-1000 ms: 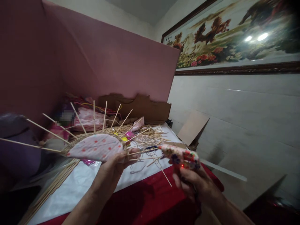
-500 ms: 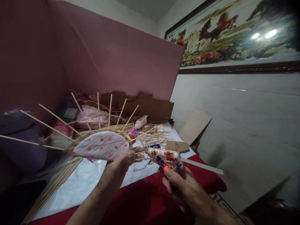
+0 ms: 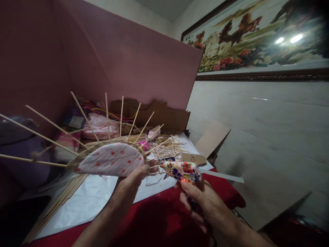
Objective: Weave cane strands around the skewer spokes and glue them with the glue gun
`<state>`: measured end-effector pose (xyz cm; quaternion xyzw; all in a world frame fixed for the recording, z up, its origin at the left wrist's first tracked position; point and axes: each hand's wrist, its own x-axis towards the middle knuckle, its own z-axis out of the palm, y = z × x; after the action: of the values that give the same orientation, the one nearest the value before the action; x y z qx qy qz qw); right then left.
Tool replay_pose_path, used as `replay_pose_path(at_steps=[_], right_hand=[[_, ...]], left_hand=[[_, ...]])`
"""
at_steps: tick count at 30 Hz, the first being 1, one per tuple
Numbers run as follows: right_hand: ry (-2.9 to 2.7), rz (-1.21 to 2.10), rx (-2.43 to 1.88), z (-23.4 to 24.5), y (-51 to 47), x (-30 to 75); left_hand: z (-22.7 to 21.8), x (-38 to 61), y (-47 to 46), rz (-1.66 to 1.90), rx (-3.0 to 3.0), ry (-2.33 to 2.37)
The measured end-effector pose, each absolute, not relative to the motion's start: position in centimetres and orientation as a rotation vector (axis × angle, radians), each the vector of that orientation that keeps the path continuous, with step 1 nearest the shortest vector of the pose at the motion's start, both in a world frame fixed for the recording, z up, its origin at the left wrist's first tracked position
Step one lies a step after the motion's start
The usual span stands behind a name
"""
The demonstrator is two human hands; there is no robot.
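My left hand (image 3: 138, 173) grips the right end of a half-round panel (image 3: 110, 160), covered in pale cloth with red dots. Twine runs along its curved edge, and thin wooden sticks (image 3: 122, 116) fan out from it. My right hand (image 3: 196, 195) is wrapped around the handle of a flower-patterned glue gun (image 3: 181, 170) with a small red light lit. A translucent glue stick (image 3: 223, 175) pokes out of its back. The nozzle points left, close to the sticks by my left fingers; whether it touches them I cannot tell.
A white board (image 3: 82, 199) lies on a red cloth (image 3: 154, 219). Loose twine and straw pieces (image 3: 169, 145), pink fabric (image 3: 101, 126) and torn cardboard (image 3: 164, 116) sit behind. Long sticks (image 3: 55, 206) line the left edge. A purple bin (image 3: 23, 164) stands at the left.
The panel has tilted slightly, its left-hand sticks now reaching farther left and a bit higher. The glue gun has shifted up very slightly, still beside my left fingers.
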<state>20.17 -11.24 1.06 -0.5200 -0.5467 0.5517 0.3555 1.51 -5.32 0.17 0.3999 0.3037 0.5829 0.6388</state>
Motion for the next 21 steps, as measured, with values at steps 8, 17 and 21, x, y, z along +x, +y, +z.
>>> replay_pose_path(at_steps=[8, 17, 21], right_hand=[[-1.410, 1.413, -1.340, 1.23, -11.39, 20.33], [-1.378, 1.433, -1.307, 1.29, -11.43, 20.14], [-1.377, 1.433, -1.306, 1.21, -11.41, 20.22]], left_hand=[[-0.04, 1.44, -5.25, 1.335, 0.908, 0.682], [-0.21, 1.64, -5.19, 1.390, 0.880, 0.771], [-0.29, 1.57, -5.17, 1.373, 0.900, 0.740]])
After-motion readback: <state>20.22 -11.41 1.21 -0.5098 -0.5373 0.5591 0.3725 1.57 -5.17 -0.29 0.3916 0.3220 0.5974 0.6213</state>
